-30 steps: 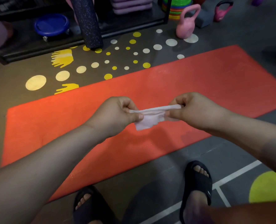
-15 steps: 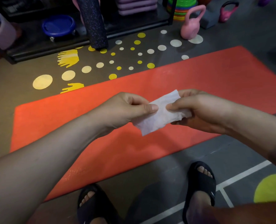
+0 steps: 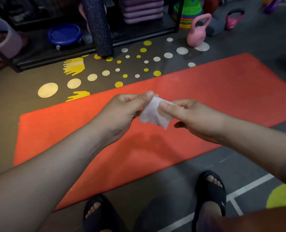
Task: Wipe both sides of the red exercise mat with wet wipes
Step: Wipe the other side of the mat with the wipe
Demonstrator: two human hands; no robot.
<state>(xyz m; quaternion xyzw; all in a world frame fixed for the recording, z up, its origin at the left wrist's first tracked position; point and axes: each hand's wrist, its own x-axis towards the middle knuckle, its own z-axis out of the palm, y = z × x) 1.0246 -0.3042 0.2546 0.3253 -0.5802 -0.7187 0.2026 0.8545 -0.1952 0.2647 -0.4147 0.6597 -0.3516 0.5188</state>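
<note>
The red exercise mat [image 3: 214,91] lies flat on the floor, slanting from lower left to upper right. A small white wet wipe [image 3: 151,114] hangs in the air above the mat's middle. My left hand [image 3: 122,113] pinches the wipe's upper left corner between thumb and forefinger. My right hand [image 3: 189,118] pinches its right side with the thumb on top. The wipe is partly folded and its lower corner points down.
My feet in black slides [image 3: 211,191] stand on the grey floor just in front of the mat's near edge. Beyond the mat are a pink kettlebell [image 3: 197,33], a dark foam roller [image 3: 98,29], a blue round dolly [image 3: 64,34] and a black rack [image 3: 58,56].
The wipe went from a stretched strip to a more compact folded piece. Both hands came closer together and rose slightly, with the left thumb now at the wipe's top corner.
</note>
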